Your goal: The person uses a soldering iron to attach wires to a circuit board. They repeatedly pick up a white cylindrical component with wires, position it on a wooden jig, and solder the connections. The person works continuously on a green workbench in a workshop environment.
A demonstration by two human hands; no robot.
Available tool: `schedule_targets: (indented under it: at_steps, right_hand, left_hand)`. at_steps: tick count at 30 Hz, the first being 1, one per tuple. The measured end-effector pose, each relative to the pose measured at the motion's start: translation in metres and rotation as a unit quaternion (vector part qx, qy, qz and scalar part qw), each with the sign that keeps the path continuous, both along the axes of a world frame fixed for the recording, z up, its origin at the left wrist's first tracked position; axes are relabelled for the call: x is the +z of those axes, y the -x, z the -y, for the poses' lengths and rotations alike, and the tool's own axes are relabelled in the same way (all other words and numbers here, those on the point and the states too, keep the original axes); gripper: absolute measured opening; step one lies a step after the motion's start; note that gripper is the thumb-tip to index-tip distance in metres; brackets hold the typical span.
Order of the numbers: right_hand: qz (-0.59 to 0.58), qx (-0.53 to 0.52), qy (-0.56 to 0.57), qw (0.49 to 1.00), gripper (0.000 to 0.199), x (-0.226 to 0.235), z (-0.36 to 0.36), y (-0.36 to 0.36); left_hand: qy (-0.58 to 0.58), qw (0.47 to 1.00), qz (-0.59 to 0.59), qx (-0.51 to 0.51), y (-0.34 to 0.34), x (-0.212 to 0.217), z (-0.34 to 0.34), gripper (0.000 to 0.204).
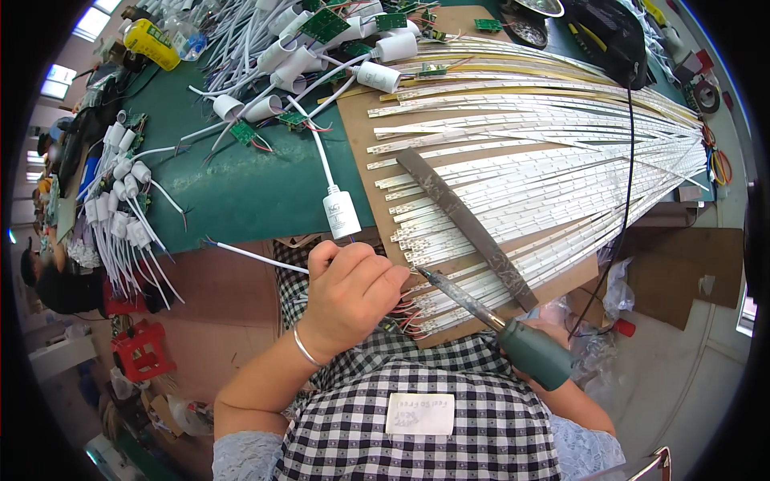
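My left hand (pixel 353 289) is closed in a pinch at the near edge of the bench. A white cable (pixel 265 258) runs into it from the left, and a white cylindrical housing (pixel 341 212) sits just beyond the fingertips with thin wire leading toward them. What lies between the fingers is mostly hidden. My right hand (pixel 553 333), partly covered by the tool, grips a soldering iron (pixel 533 353) by its dark green handle. Its tip lies close to the left hand, by the ends of white LED strips (pixel 481 192). A dark flat bar (pixel 465 224) rests across the strips.
The strips fan out over a brown board (pixel 361 120) on the green bench (pixel 265 184). White housings (pixel 377 76) with cables and green circuit boards (pixel 325 26) are heaped at the back. More housings (pixel 120 192) hang at the left. A black cord (pixel 630 160) crosses the strips.
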State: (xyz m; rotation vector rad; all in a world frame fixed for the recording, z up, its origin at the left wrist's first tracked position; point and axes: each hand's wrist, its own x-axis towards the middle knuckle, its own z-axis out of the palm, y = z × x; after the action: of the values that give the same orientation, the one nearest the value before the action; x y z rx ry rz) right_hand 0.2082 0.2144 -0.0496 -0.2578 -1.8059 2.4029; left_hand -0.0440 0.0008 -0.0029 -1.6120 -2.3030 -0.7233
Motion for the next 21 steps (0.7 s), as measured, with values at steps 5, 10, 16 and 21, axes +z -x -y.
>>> schedule_targets:
  at_steps: [5,10,16,21]
  right_hand:
    - [0.086,-0.022,-0.077,0.993,0.028,0.023,0.008,0.007]
    - [0.280,0.065,0.036,0.957,0.023,0.033,-0.004,0.023]
    - [0.029,0.096,-0.053,0.994,0.027,0.016,-0.011,0.018]
    - [0.086,-0.112,-0.057,0.988,0.033,0.028,0.015,0.002]
  left_hand:
    - [-0.004,1.000,-0.002,0.003,-0.001,-0.003,0.001,0.028]
    - [-0.006,1.000,-0.002,0.007,-0.002,-0.003,0.000,0.027]
    - [-0.010,1.000,0.005,0.007,-0.002,-0.002,-0.001,0.026]
    - [-0.007,1.000,0.002,0.007,-0.002,-0.001,-0.001,0.026]
